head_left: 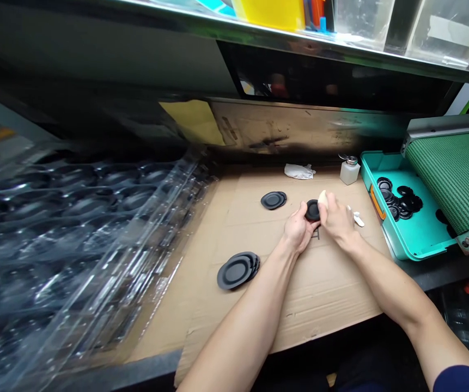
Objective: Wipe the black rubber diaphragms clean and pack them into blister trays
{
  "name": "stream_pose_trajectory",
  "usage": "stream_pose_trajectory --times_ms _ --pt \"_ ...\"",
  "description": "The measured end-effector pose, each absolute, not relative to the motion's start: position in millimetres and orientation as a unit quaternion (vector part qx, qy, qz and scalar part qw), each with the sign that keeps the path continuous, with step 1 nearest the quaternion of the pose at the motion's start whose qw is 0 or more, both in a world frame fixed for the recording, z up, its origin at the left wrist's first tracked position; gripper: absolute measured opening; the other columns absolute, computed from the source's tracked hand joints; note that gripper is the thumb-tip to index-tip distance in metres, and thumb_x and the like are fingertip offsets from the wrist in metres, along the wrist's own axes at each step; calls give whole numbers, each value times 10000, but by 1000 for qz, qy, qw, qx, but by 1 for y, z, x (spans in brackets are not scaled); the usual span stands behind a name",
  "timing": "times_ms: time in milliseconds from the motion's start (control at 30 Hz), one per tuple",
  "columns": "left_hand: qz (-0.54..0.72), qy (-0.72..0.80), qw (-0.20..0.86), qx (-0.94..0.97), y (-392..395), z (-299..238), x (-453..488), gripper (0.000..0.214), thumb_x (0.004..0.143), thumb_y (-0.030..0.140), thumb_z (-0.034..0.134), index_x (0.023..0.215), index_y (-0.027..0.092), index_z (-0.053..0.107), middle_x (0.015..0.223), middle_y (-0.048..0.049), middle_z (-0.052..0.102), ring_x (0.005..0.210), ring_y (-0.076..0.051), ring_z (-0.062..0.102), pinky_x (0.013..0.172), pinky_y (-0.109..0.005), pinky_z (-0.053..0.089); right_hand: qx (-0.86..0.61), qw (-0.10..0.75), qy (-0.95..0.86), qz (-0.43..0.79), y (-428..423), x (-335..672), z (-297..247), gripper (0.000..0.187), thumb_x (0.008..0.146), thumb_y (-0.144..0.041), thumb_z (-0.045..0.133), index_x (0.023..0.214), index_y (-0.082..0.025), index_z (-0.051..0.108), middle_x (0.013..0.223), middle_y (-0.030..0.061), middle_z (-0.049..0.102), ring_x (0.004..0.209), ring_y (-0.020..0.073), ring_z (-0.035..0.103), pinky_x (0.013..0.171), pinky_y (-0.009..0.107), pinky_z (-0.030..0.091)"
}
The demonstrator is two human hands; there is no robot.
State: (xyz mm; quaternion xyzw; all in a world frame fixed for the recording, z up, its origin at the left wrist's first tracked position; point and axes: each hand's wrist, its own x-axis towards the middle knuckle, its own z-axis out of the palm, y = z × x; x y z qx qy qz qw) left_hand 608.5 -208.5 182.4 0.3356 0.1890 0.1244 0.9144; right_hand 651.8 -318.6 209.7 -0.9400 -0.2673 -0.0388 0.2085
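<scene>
My left hand (298, 228) is closed on the edge of a small round black plastic part (312, 210) with a raised rim, held just above the cardboard. A small cream-coloured piece (323, 198) shows at the fingertips of my right hand (337, 219), against the part's right side. Whether it is a wad of cloth or a finger cover, I cannot tell. The right fingers are pressed together around it. Left of my hands lies a small overlapping group of black discs (274, 200). Nearer to me, beside my left forearm, is a fanned stack of larger black discs (236, 271).
Clear plastic trays (136, 239) with round pockets are piled on the left. A teal bin (408, 239) with black parts stands at the right, under a green conveyor belt (458, 169). A pump bottle (349, 171), a crumpled white cloth (299, 171) and white scraps (358, 219) lie on the cardboard (332, 288).
</scene>
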Motion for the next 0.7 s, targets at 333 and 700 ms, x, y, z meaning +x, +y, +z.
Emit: stream_pose_trajectory --times_ms 333,700 --pt "133 211 923 294 -194 189 610 414 1102 349 354 1024 108 683 1041 -145 779 1071 -234 741 996 -415 595 -848 460 -260 40 -327 658 206 296 944 -451 557 1141 -260 668 770 -25 699 708 190 632 705 278 477" --pt "138 214 888 383 -199 184 608 272 1036 346 562 988 108 685 934 -107 769 881 -200 746 885 -388 602 -870 390 -298 53 -338 668 215 238 913 -398 605 1058 -267 739 928 11 758 841 206 674 761 284 478"
